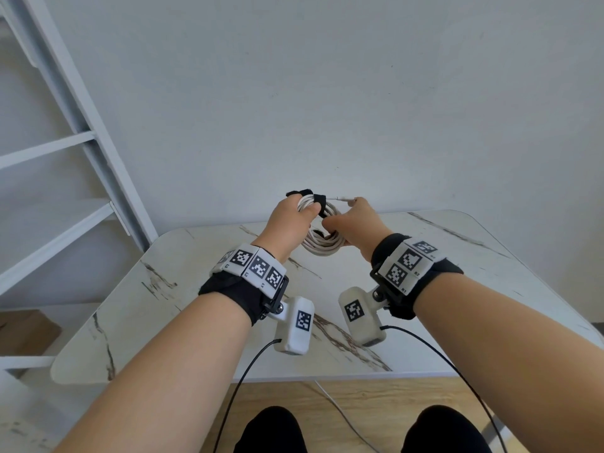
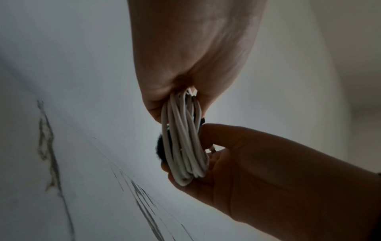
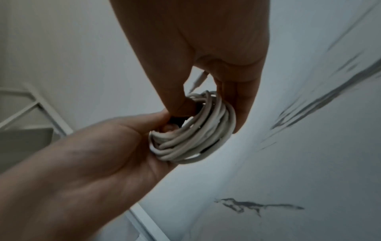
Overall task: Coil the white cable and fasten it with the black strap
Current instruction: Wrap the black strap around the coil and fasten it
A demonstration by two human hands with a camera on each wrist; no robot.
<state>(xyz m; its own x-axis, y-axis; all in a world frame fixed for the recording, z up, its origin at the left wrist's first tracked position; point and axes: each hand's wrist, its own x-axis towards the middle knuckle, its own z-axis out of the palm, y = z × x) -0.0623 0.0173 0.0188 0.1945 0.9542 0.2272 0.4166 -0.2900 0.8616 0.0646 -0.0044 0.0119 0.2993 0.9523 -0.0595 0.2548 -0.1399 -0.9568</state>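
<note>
The white cable is wound into a coil of several loops and held in the air above the marble table. My left hand grips the top left of the coil, thumb pressed on the loops beside the black strap. The strap is wrapped over the top of the coil, with a loose end sticking out left. My right hand grips the coil's right side, fingers curled through it. A metal plug end pokes out by its fingertips. Both wrist views show the coil between the two hands.
A white shelf frame stands at the left beside the table. A plain white wall is behind. Black camera leads hang from my wrists over the table's near edge, and a thin white lead runs across the wooden floor.
</note>
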